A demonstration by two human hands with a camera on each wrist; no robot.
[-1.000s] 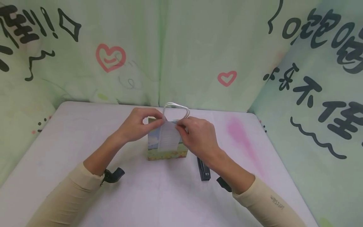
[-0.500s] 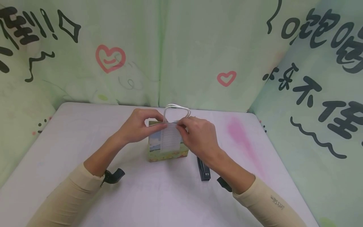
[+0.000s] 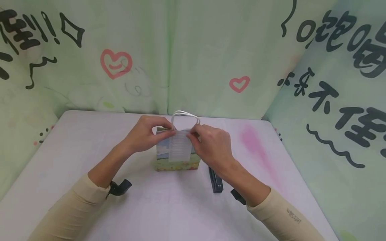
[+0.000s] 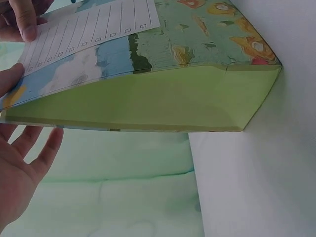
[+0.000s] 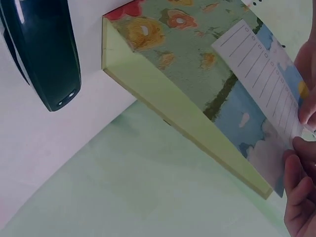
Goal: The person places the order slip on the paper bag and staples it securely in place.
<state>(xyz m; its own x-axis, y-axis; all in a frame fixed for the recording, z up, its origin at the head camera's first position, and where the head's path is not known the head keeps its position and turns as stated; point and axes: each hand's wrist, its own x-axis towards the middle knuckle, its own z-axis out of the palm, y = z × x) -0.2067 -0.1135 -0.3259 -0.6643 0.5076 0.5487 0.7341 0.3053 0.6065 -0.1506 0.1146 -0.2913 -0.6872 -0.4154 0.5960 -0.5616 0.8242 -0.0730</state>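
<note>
A small paper gift bag [image 3: 163,164] printed with flowers and sky stands on the table, its white cord handles [image 3: 184,112] upright. Against its front lies a white checklist sheet [image 3: 179,152] with ruled lines and little boxes, its top end level with the bag's rim. My left hand [image 3: 146,134] pinches the sheet and bag rim at the left, thumb in front and fingers behind. On the other side, my right hand [image 3: 211,142] pinches the sheet's top right corner at the rim. The bag's pale green side panel [image 4: 148,101] shows in the left wrist view.
A black stapler [image 3: 216,182] lies on the white table [image 3: 144,207] right of the bag, partly under my right forearm. Green cloth walls [image 3: 205,50] with drawn hearts and lettering enclose the back and sides.
The bag and sheet have shifted slightly, and the sheet hangs straighter against the front. Both hands keep their pinch at the rim.
</note>
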